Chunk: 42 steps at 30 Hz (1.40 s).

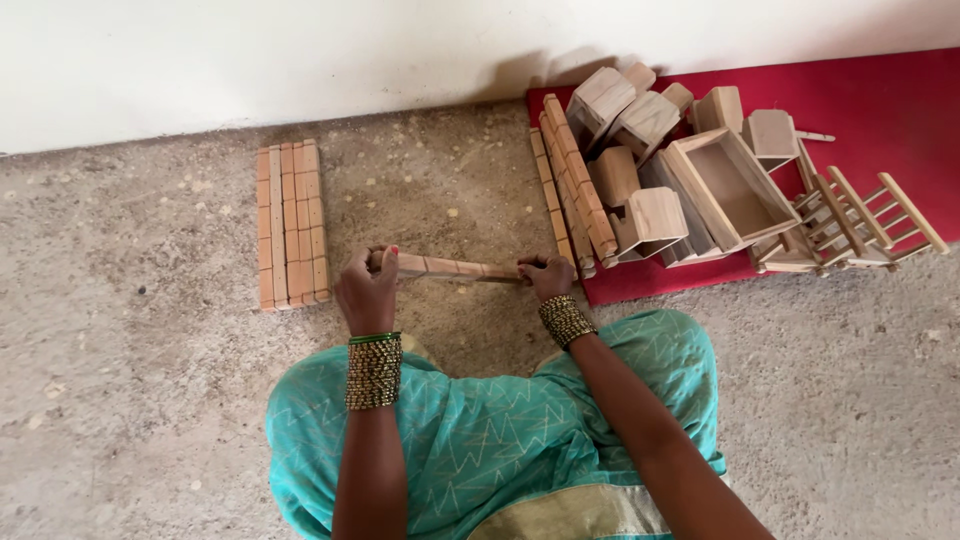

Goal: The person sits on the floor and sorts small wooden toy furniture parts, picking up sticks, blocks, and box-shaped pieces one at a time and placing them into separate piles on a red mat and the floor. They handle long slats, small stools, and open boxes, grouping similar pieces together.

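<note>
Two hands on one wooden stick, held level just above the floor. The left hand is curled tight round one end, knuckles up, wrist straight, stacked bangles on the forearm. The right hand grips the other end in a closed fist, arm reaching out at a slant. Beyond the left hand, near it, lies a flat row of sticks. Just past the right hand sits a red mat with a bundle of sticks and small wooden boxes.
</note>
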### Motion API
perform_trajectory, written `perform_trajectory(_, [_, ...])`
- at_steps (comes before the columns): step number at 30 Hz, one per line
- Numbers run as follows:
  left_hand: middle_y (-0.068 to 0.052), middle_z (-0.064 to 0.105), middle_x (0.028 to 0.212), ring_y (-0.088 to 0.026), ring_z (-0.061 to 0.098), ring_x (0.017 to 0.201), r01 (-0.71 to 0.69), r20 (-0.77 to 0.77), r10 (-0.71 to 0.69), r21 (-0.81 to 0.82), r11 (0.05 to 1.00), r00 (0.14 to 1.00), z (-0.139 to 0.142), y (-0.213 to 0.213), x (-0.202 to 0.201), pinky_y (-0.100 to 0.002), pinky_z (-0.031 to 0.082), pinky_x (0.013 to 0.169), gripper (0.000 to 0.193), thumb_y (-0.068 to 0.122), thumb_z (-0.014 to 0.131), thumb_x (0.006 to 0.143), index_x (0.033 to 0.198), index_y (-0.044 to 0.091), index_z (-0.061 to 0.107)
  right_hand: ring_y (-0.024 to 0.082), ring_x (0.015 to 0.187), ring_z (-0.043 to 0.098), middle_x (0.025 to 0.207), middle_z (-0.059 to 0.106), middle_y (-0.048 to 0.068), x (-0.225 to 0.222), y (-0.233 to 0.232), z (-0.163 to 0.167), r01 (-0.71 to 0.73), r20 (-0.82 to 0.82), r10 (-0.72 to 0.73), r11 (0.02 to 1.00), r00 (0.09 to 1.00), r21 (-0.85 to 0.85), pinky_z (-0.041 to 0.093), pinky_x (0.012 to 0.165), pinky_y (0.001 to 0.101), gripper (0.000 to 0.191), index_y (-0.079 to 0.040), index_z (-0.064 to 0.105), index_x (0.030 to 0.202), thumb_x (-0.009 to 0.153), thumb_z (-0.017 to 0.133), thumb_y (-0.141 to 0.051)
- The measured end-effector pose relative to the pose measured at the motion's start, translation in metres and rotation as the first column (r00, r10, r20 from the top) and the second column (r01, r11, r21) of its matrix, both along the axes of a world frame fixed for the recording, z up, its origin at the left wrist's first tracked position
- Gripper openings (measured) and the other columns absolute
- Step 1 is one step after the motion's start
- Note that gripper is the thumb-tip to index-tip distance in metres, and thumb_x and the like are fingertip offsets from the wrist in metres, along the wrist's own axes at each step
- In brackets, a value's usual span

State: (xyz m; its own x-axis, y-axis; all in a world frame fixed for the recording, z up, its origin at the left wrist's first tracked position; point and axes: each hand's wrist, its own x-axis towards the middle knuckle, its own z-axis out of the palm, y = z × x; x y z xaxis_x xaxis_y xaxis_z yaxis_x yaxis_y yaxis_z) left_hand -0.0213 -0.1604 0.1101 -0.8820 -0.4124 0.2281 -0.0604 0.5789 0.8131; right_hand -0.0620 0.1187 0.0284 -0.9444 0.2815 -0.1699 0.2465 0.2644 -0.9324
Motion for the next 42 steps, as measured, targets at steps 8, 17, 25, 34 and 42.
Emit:
perform_trajectory(8, [-0.010, 0.073, 0.088, -0.024, 0.072, 0.073, -0.075, -0.060, 0.070, -0.081, 0.994, 0.996, -0.009, 0.003, -0.004, -0.040, 0.056, 0.068, 0.022, 0.025, 0.076, 0.094, 0.092, 0.004, 0.075, 0.015, 0.077, 0.077, 0.091, 0.081, 0.009, -0.007, -0.008, -0.015, -0.131, 0.039, 0.125, 0.957, 0.991, 0.260, 0.064, 0.072, 0.0298, 0.012, -0.004, 0.083, 0.097, 0.088, 0.075, -0.003])
perform_trajectory(17, [-0.010, 0.073, 0.085, -0.024, 0.072, 0.076, -0.055, -0.053, 0.055, 0.008, 0.998, 0.997, -0.007, -0.001, -0.006, -0.039, 0.056, 0.071, 0.022, 0.027, 0.074, 0.095, 0.099, 0.006, 0.077, 0.025, 0.079, 0.074, 0.092, 0.078, 0.014, -0.003, -0.011, -0.005, -0.163, -0.062, 0.244, 0.794, 0.968, 0.585, 0.061, 0.078, 0.0381, 0.013, -0.012, 0.085, 0.095, 0.082, 0.082, -0.011])
perform_trajectory(25, [-0.014, 0.075, 0.095, -0.026, 0.075, 0.085, -0.033, -0.055, 0.035, 0.039, 0.999, 0.998, -0.029, -0.002, -0.015, -0.039, 0.058, 0.073, 0.033, 0.032, 0.064, 0.103, 0.119, 0.003, 0.069, 0.021, 0.079, 0.074, 0.092, 0.079, 0.009, -0.004, -0.010, -0.007, -0.129, 0.052, 0.119, 0.852, 0.992, 0.508, 0.062, 0.077, 0.0364, 0.011, -0.015, 0.085, 0.093, 0.084, 0.081, -0.020])
perform_trajectory(34, [-0.014, 0.076, 0.114, -0.020, 0.074, 0.094, 0.173, -0.179, -0.114, 0.359, 0.917, 0.977, -0.037, -0.002, -0.018, -0.032, 0.061, 0.075, 0.046, 0.038, 0.043, 0.112, 0.137, 0.002, 0.057, 0.020, 0.066, 0.073, 0.081, 0.079, 0.010, 0.013, -0.111, 0.045, -0.156, -0.374, 0.311, 0.908, 0.874, 0.388, 0.059, 0.065, 0.0339, 0.012, -0.011, 0.085, 0.095, 0.086, 0.078, -0.015])
perform_trajectory(42, [-0.018, 0.072, 0.117, -0.020, 0.073, 0.098, 0.220, -0.187, -0.133, 0.588, 0.779, 0.973, -0.050, -0.012, -0.022, -0.031, 0.064, 0.080, 0.050, 0.041, 0.041, 0.109, 0.134, 0.001, 0.060, 0.017, 0.073, 0.073, 0.089, 0.077, 0.010, 0.026, -0.172, 0.082, -0.216, -0.520, 0.263, 0.965, 0.812, 0.151, 0.063, 0.065, 0.0281, 0.010, -0.009, 0.082, 0.098, 0.088, 0.078, -0.008])
